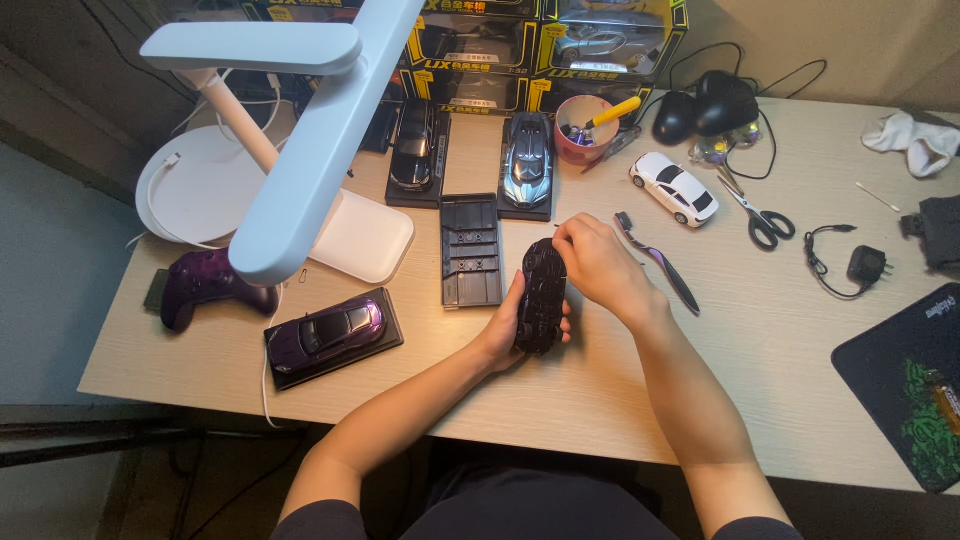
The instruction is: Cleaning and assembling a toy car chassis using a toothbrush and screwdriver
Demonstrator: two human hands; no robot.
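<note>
A black model car (541, 296) is held above the wooden desk (600, 390), its underside turned up. My left hand (505, 330) cradles it from below and the left. My right hand (598, 262) rests on its far end, fingertips pinched at the car's upper edge; whether they hold a small part I cannot tell. An empty black display base (471, 250) lies just left of the car. A dark toothbrush-like tool (660, 262) lies right of my right hand.
A white desk lamp (300, 150) reaches over the left side. A purple car on a base (330, 335), a purple gamepad (205, 285), two dark cars on bases (527, 165), a white car (675, 187), scissors (760, 215), a pink cup (585, 128), a charger (865, 265) and a mouse pad (905, 385) lie around.
</note>
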